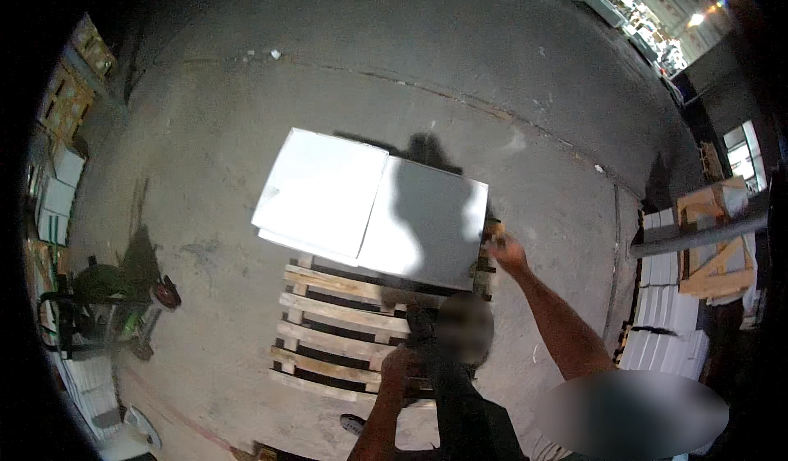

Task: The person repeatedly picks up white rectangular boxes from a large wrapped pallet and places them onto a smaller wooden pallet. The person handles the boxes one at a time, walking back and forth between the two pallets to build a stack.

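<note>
Two flat white boxes lie side by side across the far part of a wooden slatted pallet (328, 307). The left white box (324, 190) sits a little higher, with another white layer showing under its near edge. My shadow falls over much of the right white box (431, 215). Just off that box's right edge is my right hand (509, 254), its fingers loosely bent and apart, with nothing visible in them. My left hand (396, 364) hangs low over the near pallet slats, close to my body. Its fingers are dark and hard to make out.
Stacks of long white packages (657, 321) and a wooden crate (714, 252) stand at the right. On the left are a dark wheeled device (123, 305), white stacks (86, 391) and wooden crates (66, 100). Concrete floor (205, 239) surrounds the pallet.
</note>
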`<action>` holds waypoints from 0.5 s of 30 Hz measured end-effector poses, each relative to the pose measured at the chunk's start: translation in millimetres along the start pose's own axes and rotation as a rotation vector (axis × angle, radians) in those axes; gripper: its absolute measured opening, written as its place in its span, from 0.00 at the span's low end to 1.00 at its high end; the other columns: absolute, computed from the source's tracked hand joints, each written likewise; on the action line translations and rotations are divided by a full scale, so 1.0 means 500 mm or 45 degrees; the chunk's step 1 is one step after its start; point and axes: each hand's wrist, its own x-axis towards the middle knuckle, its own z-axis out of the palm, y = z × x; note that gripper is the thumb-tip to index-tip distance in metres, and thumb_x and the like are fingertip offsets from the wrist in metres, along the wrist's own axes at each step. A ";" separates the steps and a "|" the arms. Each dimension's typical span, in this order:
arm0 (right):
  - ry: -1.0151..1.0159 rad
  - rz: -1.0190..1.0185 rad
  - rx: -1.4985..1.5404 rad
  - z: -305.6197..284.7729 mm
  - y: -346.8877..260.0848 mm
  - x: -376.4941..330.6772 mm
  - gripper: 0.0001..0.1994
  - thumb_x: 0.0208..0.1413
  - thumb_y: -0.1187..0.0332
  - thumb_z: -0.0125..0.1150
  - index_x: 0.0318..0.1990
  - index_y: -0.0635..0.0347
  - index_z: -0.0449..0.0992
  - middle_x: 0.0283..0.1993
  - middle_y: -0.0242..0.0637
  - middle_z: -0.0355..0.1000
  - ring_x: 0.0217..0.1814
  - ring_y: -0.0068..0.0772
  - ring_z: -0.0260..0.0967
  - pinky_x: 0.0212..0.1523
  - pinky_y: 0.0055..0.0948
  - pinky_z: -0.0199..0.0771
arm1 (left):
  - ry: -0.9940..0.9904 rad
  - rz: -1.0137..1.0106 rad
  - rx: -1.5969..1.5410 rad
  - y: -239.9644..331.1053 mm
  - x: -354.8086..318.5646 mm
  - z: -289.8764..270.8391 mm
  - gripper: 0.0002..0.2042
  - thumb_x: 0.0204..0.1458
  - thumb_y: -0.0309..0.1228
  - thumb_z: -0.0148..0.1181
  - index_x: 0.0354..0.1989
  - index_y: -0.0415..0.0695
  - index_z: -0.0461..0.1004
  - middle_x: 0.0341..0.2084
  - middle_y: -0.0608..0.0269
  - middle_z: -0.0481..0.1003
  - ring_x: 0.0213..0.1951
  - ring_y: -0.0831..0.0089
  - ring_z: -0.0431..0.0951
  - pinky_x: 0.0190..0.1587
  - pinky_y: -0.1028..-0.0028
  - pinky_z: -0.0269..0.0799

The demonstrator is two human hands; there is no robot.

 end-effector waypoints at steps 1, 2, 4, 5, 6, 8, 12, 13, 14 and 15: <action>0.104 -0.056 -0.015 -0.007 -0.054 0.061 0.25 0.53 0.50 0.52 0.48 0.64 0.68 0.47 0.50 0.68 0.51 0.51 0.65 0.50 0.44 0.65 | 0.013 -0.161 -0.185 0.036 0.060 0.060 0.24 0.56 0.44 0.46 0.54 0.38 0.63 0.44 0.53 0.71 0.44 0.63 0.72 0.47 0.62 0.67; 0.202 -0.140 -0.023 -0.011 -0.122 0.123 0.26 0.53 0.49 0.52 0.49 0.65 0.68 0.48 0.51 0.68 0.52 0.52 0.64 0.52 0.44 0.63 | 0.109 -0.281 -0.267 0.088 0.112 0.100 0.25 0.57 0.46 0.44 0.56 0.40 0.61 0.47 0.53 0.68 0.48 0.61 0.69 0.50 0.62 0.64; 0.415 -0.377 -0.015 0.024 -0.090 0.292 0.28 0.53 0.47 0.51 0.49 0.66 0.67 0.45 0.51 0.69 0.49 0.53 0.66 0.53 0.43 0.63 | 0.232 -0.199 -0.234 0.138 0.206 0.187 0.28 0.56 0.50 0.43 0.59 0.41 0.57 0.52 0.55 0.64 0.51 0.57 0.66 0.53 0.61 0.60; 0.432 -0.416 -0.038 0.041 -0.111 0.344 0.28 0.53 0.46 0.50 0.47 0.66 0.68 0.43 0.51 0.70 0.46 0.53 0.67 0.52 0.42 0.63 | 0.305 0.017 -0.128 0.142 0.242 0.207 0.30 0.56 0.52 0.43 0.59 0.41 0.56 0.52 0.56 0.63 0.50 0.56 0.66 0.53 0.61 0.59; 0.451 -0.458 -0.059 0.056 -0.140 0.383 0.28 0.53 0.45 0.49 0.45 0.67 0.70 0.40 0.51 0.71 0.44 0.53 0.68 0.51 0.41 0.63 | 0.352 0.048 -0.136 0.157 0.271 0.216 0.30 0.56 0.52 0.43 0.59 0.40 0.56 0.53 0.55 0.63 0.51 0.56 0.65 0.53 0.61 0.59; 0.365 -0.394 -0.202 0.078 -0.142 0.439 0.28 0.54 0.45 0.48 0.41 0.67 0.71 0.36 0.50 0.71 0.41 0.51 0.68 0.48 0.40 0.65 | 0.401 0.087 -0.130 0.186 0.316 0.254 0.31 0.56 0.52 0.43 0.59 0.37 0.56 0.54 0.52 0.62 0.52 0.56 0.64 0.54 0.61 0.58; 0.314 -0.350 -0.381 0.096 -0.168 0.429 0.26 0.55 0.47 0.46 0.36 0.68 0.73 0.31 0.49 0.72 0.35 0.48 0.70 0.39 0.42 0.68 | 0.486 0.161 -0.156 0.180 0.368 0.274 0.33 0.56 0.52 0.44 0.58 0.33 0.56 0.54 0.46 0.60 0.54 0.56 0.62 0.54 0.61 0.57; 0.287 -0.347 -0.353 0.085 -0.165 0.424 0.26 0.56 0.47 0.46 0.36 0.67 0.73 0.31 0.48 0.72 0.34 0.48 0.70 0.38 0.42 0.68 | 0.466 0.186 -0.173 0.167 0.374 0.271 0.33 0.56 0.51 0.43 0.57 0.32 0.56 0.53 0.45 0.61 0.54 0.55 0.62 0.54 0.62 0.57; 0.319 -0.356 -0.312 0.084 -0.154 0.411 0.26 0.56 0.47 0.46 0.37 0.67 0.72 0.31 0.48 0.72 0.34 0.48 0.70 0.38 0.42 0.68 | 0.489 0.182 -0.207 0.154 0.378 0.269 0.32 0.56 0.51 0.43 0.56 0.32 0.57 0.52 0.44 0.62 0.53 0.56 0.63 0.54 0.62 0.58; 0.362 -0.370 -0.271 0.077 -0.133 0.397 0.25 0.56 0.47 0.46 0.37 0.66 0.72 0.32 0.49 0.72 0.33 0.49 0.70 0.38 0.42 0.68 | 0.506 0.183 -0.240 0.141 0.382 0.271 0.32 0.56 0.51 0.43 0.55 0.31 0.58 0.50 0.44 0.63 0.52 0.56 0.64 0.53 0.62 0.59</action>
